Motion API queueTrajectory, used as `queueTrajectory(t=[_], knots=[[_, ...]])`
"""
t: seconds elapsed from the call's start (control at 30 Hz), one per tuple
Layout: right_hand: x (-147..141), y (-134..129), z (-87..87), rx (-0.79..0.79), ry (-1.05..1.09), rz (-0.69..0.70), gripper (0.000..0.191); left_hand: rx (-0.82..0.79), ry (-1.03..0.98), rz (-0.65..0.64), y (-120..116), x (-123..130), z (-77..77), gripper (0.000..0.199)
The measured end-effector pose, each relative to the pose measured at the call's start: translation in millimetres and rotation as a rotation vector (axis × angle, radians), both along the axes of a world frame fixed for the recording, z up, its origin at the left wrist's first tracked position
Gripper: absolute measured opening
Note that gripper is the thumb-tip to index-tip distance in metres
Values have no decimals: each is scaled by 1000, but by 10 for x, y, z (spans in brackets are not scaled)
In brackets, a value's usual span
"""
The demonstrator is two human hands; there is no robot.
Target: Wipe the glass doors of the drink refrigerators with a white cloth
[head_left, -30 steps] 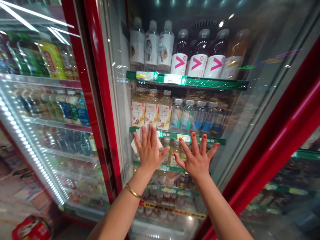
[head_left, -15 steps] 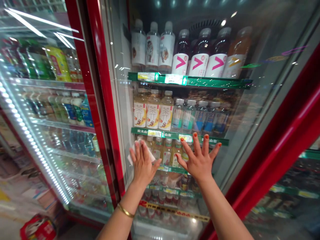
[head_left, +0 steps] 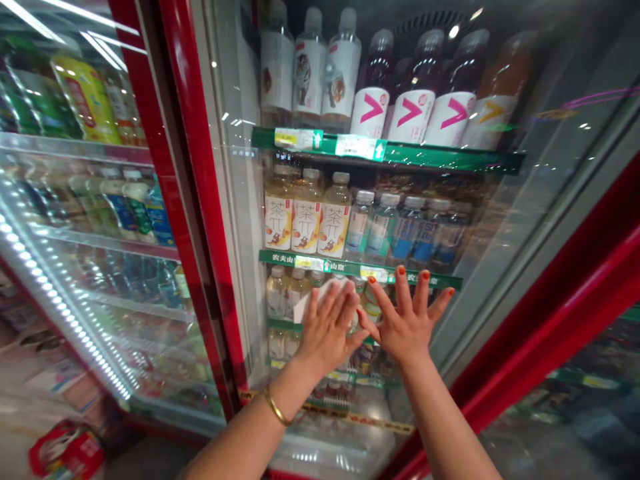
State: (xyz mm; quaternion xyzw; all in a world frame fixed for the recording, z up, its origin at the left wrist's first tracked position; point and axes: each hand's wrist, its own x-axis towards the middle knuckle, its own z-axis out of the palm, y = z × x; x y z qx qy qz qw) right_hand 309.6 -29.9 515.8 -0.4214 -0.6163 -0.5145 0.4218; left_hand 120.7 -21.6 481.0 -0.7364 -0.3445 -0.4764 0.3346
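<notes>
White cloth (head_left: 303, 308) pressed under our spread left hand (head_left: 327, 327) on the glass cooler door (head_left: 475, 267); our right hand (head_left: 407, 313), also spread, sits just beside, below bottles labelled 茶π (head_left: 306, 217).

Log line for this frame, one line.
left hand: flat over white cloth on glass door | right hand: bare, fingers spread on glass door

1. White sheet (head_left: 320, 300): partly hidden beneath the left hand (head_left: 327, 327); material cannot be told.
2. Bottles (head_left: 300, 290) behind the door glass: partly hidden by both hands, including the right hand (head_left: 407, 320).
3. Forearms (head_left: 235, 447): cut off by the lower edge.
4. Top-shelf bottle caps (head_left: 313, 19): cut off by the upper edge.
5. Shelf labels (head_left: 374, 274): print too small to read.
6. Red package (head_left: 66, 451): blurred; contents cannot be told.
</notes>
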Motion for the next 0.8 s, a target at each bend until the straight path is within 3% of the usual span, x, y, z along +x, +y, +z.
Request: queueTrajectory(t=[0.1,0.17,0.23,0.3,0.37,0.43,0.5,0.57,0.67,0.73,0.8], knots=[[21,3,-11,-8,-18,-27,88,-40,40,-15,-135,-272,-460,72],[27,6,-18,-11,-24,-38,90,-72,-61,26,-112,-637,-607,72],[27,7,-26,-10,-23,-46,91,-92,-224,69,2,-962,-549,76],[23,5,-35,-6,-19,-56,91,-108,-399,86,128,-1094,-344,79],[21,0,-42,-11,-14,-69,92,-110,-495,68,183,-979,-130,79],[22,-6,-44,-19,-12,-72,93,-91,-448,20,141,-697,-49,78],[25,-11,-41,-20,-16,-65,92,-56,-246,-41,41,-421,-154,76],[26,-11,-38,-16,-16,-54,92,-21,-15,-87,-44,-304,-391,75],[16,-10,-40,-20,3,-34,93,-33,3,-8,-35,-500,-697,83],[6,-13,-46,-30,18,-12,93,-79,-174,114,47,-725,-687,91],[-2,-18,-50,-35,26,11,92,-110,-374,207,128,-829,-484,91]])
